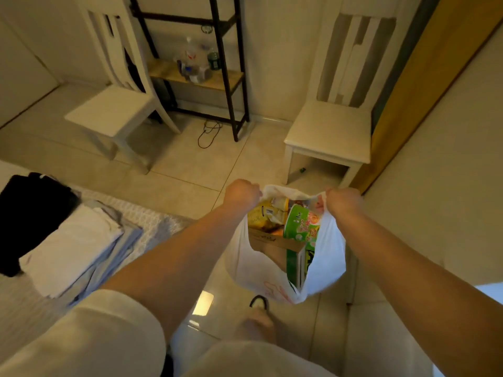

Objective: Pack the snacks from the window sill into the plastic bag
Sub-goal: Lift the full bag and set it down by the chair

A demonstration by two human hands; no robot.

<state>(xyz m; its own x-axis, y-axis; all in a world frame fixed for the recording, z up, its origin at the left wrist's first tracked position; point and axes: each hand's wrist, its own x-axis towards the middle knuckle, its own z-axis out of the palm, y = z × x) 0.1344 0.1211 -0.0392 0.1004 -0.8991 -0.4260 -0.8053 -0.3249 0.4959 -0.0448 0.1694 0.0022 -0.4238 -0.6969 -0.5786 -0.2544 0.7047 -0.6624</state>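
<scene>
A white plastic bag [328, 262] hangs in the air above the tiled floor, its mouth pulled wide. My left hand [241, 193] grips the bag's left handle and my right hand [343, 200] grips the right one. Inside the bag lie several snacks: a green noodle cup [302, 223], a yellow packet [261, 214], a brown cardboard box [275, 240] and a green box [295, 263]. The window sill is not in view.
A white chair [328, 140] stands just beyond the bag, a second white chair [114, 112] at the left. A black shelf rack [231, 77] with bottles is against the far wall. Folded clothes [68, 240] lie on a bed at left. My foot in a sandal [258, 319] is below the bag.
</scene>
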